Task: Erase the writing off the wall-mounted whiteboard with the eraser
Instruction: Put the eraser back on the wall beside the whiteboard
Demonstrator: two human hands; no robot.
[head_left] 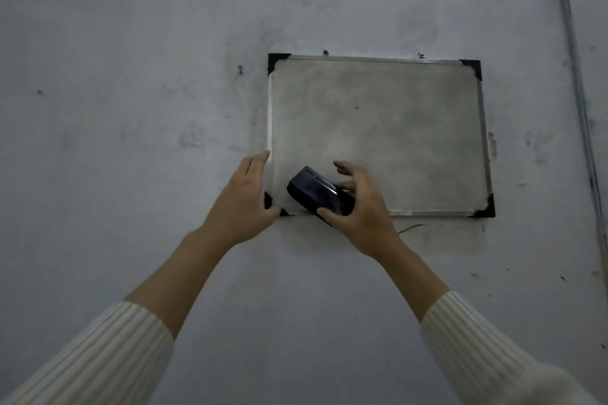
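two cream ribbed sleeves (98, 355) come up from the bottom corners, bare forearms reaching to the wall. the right hand (365, 210) grips a dark eraser (317, 194), thumb along its lower side and a finger tucked against its right end, while the upper fingers (345, 168) are spread and lifted off it. the eraser lies tilted across the lower left part of the whiteboard (388, 128), its lower end overlapping the bottom frame rail; ribbed slots show on its back, but no brand or label can be read. the left hand (245, 200) is pressed flat and open at the board's lower left corner, fingertips reaching up along the left frame edge, palm covering most of the black corner cap (268, 200); it clasps nothing.

the board surface is a smudged grey with no legible writing, only one small dark speck near the middle. it has a thin metal frame and black caps at the other three corners (472, 67). most of the surface above and to the right of the eraser is open.

beyond, the grey wall (131, 76) is stained and scuffed. small screws or hooks (325, 52) sit just above the top rail and one (240, 69) to the left. a thin cable (579, 92) runs down the wall well to the right of the board, and a short reddish wire end (411, 227) shows just under the bottom rail.
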